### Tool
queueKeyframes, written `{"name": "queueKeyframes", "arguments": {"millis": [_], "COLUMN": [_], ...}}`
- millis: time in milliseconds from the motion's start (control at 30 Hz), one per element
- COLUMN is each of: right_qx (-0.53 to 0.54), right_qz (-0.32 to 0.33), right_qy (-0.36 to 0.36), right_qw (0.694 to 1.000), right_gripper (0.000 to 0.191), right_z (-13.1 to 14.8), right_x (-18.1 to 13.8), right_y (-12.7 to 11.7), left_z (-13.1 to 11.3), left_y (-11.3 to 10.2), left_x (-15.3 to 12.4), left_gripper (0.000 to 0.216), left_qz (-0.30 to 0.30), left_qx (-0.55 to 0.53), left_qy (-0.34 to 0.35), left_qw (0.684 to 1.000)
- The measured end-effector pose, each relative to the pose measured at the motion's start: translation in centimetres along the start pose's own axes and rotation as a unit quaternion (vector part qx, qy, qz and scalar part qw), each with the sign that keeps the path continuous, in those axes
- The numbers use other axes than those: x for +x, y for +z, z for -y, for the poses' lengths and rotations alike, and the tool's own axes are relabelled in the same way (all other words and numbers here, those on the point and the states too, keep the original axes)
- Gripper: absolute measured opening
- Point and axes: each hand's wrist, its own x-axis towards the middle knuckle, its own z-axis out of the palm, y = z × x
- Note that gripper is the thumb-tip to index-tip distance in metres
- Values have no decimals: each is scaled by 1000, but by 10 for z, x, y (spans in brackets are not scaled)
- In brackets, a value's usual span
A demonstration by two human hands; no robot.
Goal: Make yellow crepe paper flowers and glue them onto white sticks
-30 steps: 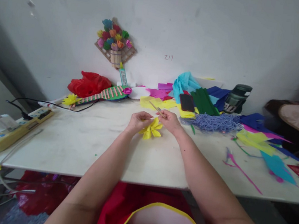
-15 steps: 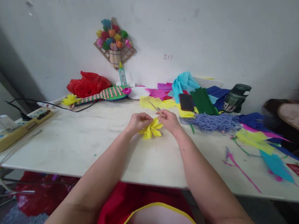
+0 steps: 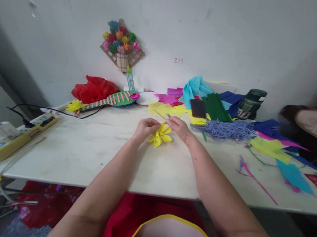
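A yellow paper flower (image 3: 160, 134) lies between my hands on the white table (image 3: 80, 154). My left hand (image 3: 145, 127) is closed, pinching the flower's left side. My right hand (image 3: 179, 128) is closed on a thin stick (image 3: 162, 113) that points up and to the left from its fingers, over the flower's top. Both forearms reach in from the near edge.
Coloured paper sheets (image 3: 209, 102), a phone (image 3: 197, 108), purple yarn (image 3: 229, 129), a dark cup (image 3: 251, 104), a red bag (image 3: 94, 88), a striped paper guitar (image 3: 110, 100) and a glue tube (image 3: 129, 79) sit at the back. A power strip (image 3: 14, 137) with cables lies at the left edge.
The stick in my right hand has tipped lower and more to the left. Both hands and the flower have stayed almost in place.
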Motion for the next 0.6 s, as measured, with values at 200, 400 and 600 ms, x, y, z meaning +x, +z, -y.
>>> {"name": "queueKeyframes", "arguments": {"millis": [200,400,600], "right_qx": [-45,-31,-25], "right_qz": [-8,19,30], "right_qy": [11,35,60], "right_qw": [999,999,997], "right_gripper": [39,41,47], "right_z": [0,0,-1], "right_x": [1,0,-1], "right_y": [-2,-6,-5], "left_z": [1,1,3], "left_y": [0,-2,-2], "left_x": [1,-1,0], "left_gripper": [21,23,22], "left_qz": [-2,17,24], "left_qx": [-29,-69,-70], "left_qy": [-5,23,16], "left_qw": [1000,997,997]}}
